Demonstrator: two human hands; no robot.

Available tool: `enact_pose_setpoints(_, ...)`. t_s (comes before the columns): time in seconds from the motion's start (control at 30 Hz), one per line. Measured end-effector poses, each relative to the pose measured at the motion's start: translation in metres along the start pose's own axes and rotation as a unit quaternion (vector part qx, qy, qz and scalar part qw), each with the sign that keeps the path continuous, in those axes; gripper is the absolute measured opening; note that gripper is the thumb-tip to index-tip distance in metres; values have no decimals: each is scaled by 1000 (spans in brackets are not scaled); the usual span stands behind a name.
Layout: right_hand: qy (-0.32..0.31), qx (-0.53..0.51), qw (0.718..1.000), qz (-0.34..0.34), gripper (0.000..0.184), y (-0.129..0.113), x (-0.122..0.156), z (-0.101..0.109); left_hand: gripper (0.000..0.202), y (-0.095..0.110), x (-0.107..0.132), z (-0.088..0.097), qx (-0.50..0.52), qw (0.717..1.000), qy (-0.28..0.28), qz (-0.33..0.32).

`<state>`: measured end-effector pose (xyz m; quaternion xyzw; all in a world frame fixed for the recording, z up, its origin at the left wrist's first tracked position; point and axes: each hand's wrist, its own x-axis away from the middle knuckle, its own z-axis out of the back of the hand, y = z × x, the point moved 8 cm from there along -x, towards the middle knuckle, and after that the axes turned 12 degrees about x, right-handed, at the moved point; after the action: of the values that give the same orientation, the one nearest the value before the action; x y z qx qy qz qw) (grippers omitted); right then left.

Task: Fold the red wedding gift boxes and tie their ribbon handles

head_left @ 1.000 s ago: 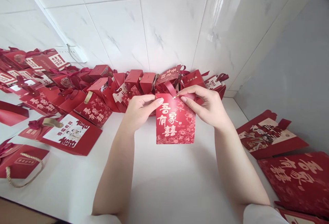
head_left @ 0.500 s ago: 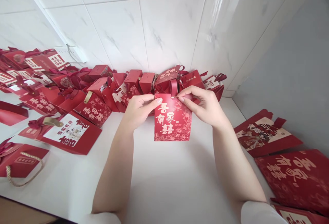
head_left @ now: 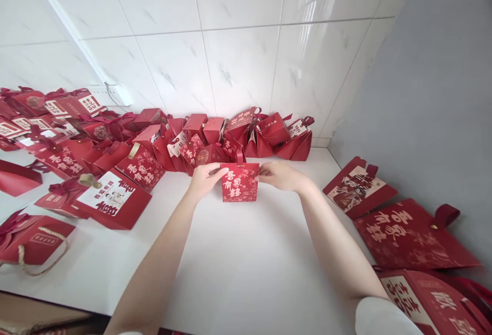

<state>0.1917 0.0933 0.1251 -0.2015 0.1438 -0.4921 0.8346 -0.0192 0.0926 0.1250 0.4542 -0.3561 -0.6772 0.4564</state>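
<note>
A small red gift box (head_left: 240,185) with gold Chinese characters and a pale flower print stands upright on the white table. A dark red ribbon loop rises from its top edge. My left hand (head_left: 208,179) grips its upper left corner, thumb in front and fingers partly hidden behind. At the opposite upper corner, my right hand (head_left: 280,175) pinches the edge between thumb and fingers. Just behind this box is a packed row of other red boxes, among them a tilted one with gold characters (head_left: 242,122).
Many red gift boxes (head_left: 65,161) crowd the table's left side, one with a rope handle (head_left: 42,243). Flat red box sleeves (head_left: 411,232) lie at the right beside a grey panel (head_left: 407,109). A tiled wall (head_left: 238,68) with a white power strip (head_left: 109,95) closes the back.
Both hands have carried the box away from me and down to the table, near the back row. My right hand has left the ribbon's base for the box's right edge. The view has shifted.
</note>
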Motion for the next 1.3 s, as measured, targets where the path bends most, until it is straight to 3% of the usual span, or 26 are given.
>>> enact_pose_setpoints(0.07, 15, 23, 999, -19, 16, 4, -1, -8, 36, -18, 9, -7, 56, 998, 31, 0)
enact_pose_setpoints(0.2, 65, -8, 998, -10, 18, 4, 1, -12, 48, -41, 33, 0, 45, 984, 172, -26)
enact_pose_setpoints(0.27, 86, -71, 994, 22, 16, 1, 1, -16, 42, -55, 37, -5, 57, 986, 159, 2)
enact_pose_setpoints(0.33, 124, -149, 980, 33, 17, 4, -2, -23, 37, -68, 37, -13, 109, 987, 112, 30)
enact_pose_setpoints(0.43, 186, -294, 938, 3, 24, 17, -8, -46, 37, -83, 35, -18, 181, 978, 93, 46)
enact_pose_setpoints(0.5, 189, -391, 901, -11, 28, 25, -14, -69, 36, -89, 35, -21, 209, 973, 90, 51)
enact_pose_setpoints(0.67, 132, -590, 797, -12, 31, 36, -21, -116, 33, -96, 36, -22, 246, 964, 89, 54)
enact_pose_setpoints(0.77, 106, -629, 770, -7, 27, 41, -23, -128, 33, -100, 37, -23, 265, 959, 74, 67)
enact_pose_setpoints(1.07, 93, -621, 778, -19, 26, 47, -28, -130, 41, -112, 34, -26, 297, 945, 40, 132)
enact_pose_setpoints(1.17, 68, -582, 810, -7, 30, 48, -25, -122, 44, -110, 33, -25, 250, 959, -1, 131)
enact_pose_setpoints(1.3, -10, -519, 855, 16, 35, 51, -20, -119, 46, -114, 40, -24, 176, 967, -55, 178)
